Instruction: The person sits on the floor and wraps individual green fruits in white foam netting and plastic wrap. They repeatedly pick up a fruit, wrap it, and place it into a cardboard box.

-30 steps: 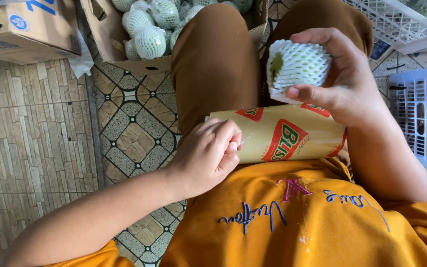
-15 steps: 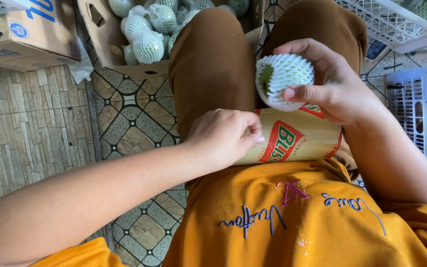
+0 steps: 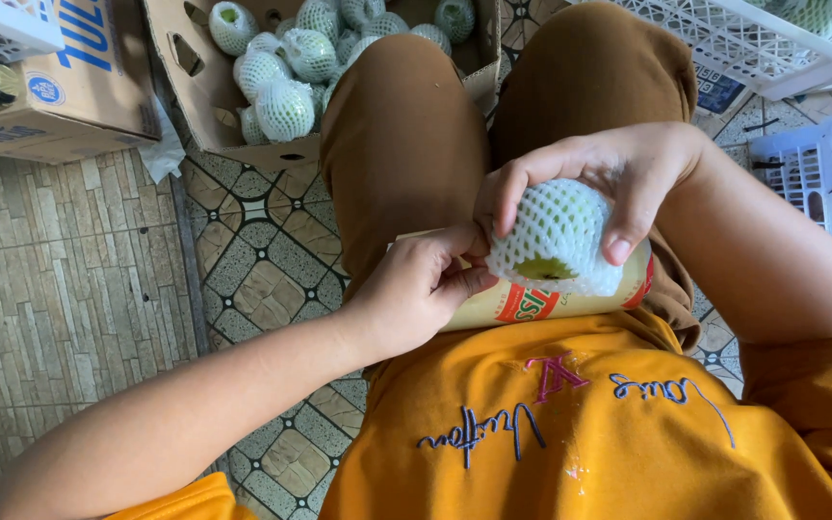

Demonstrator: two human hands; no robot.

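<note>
Your right hand [image 3: 609,178] wraps over a round green fruit in a white foam mesh sleeve [image 3: 556,236], fingers curled around its top and side, holding it just above your lap. Your left hand [image 3: 421,289] pinches the sleeve's left edge between thumb and fingertips. Under the fruit lies a tan roll of packing tape with red print [image 3: 532,300], resting on your lap; both hands and the fruit cover most of it.

Room is tight: your brown-trousered knees [image 3: 406,144] fill the middle, and open patterned tile floor [image 3: 262,260] shows only to your left.

Ahead, an open brown cardboard box [image 3: 180,96] holds many more sleeved green fruits [image 3: 286,106], partly hidden by your knee. A white plastic crate [image 3: 763,43] is cut off at the upper right corner, its contents hard to make out.
</note>
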